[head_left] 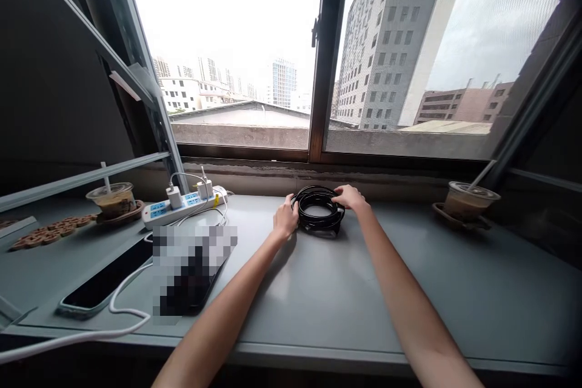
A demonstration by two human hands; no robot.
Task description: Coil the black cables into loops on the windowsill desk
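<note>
A black cable (318, 222), wound into a round coil of several loops, rests on the grey tabletop (318, 291) near the window wall. My left hand (286, 218) grips the coil's left side, fingers curled at its outer edge. On the upper right side, my right hand (351, 197) pinches the loops between thumb and fingers. At the coil's lower right a thicker dark part, perhaps a plug, shows; I cannot make it out.
On the left lie a phone (107, 279), a second, blurred device (195, 273), white cables (130, 291) and a power strip (184, 203) with chargers. Drink cups stand at left (113, 200) and right (468, 197). A metal frame (150, 66) rises at left; windows lie behind.
</note>
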